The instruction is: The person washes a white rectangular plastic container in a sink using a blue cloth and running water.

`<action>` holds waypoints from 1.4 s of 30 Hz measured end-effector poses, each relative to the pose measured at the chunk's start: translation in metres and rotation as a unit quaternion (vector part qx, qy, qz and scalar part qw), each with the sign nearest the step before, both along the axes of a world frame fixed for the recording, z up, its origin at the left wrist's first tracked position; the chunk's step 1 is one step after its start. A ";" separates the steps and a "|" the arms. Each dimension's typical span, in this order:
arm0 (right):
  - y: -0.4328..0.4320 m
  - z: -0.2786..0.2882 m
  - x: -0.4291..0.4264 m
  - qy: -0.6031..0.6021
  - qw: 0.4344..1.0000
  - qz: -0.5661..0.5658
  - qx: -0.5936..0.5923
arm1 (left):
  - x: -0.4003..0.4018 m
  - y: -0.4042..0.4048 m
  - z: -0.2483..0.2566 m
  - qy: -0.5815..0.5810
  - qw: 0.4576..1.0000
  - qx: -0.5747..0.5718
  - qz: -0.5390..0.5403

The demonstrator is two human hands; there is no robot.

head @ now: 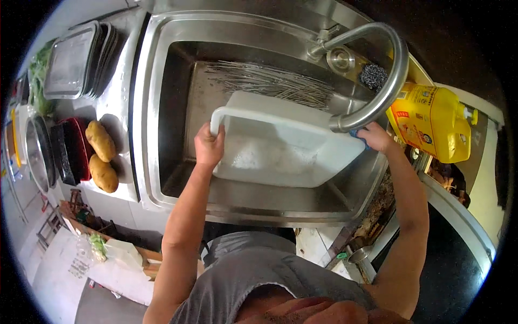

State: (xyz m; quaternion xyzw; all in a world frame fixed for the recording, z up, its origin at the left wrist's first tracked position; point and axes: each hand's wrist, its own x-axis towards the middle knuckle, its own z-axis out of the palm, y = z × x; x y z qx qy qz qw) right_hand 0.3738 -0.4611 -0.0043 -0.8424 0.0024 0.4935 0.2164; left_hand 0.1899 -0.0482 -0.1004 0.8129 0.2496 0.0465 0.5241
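A white plastic tub (279, 154) is held tilted on its side over the stainless steel sink (178, 121), its open side facing me. My left hand (209, 146) grips the tub's rim at its left end. At the right end, my right hand (374, 137) holds a blue cloth (360, 135) against the rim, partly behind the faucet spout. The curved metal faucet (394, 77) arches over that end of the tub. Many thin metal skewers or sticks (279, 83) lie in the sink behind the tub; their exact kind is unclear.
Right of the faucet lies a yellow detergent jug (429, 121). A dark scouring pad (373, 76) and a small round metal dish (340, 60) sit behind the spout. On the left counter are two potatoes (100, 139), a black and red container (73, 150) and stacked trays (71, 60).
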 end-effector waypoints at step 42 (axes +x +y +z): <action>-0.041 -0.064 -0.130 -0.206 0.916 -0.339 -0.063 | 0.022 0.018 -0.028 0.203 0.973 0.072 -0.083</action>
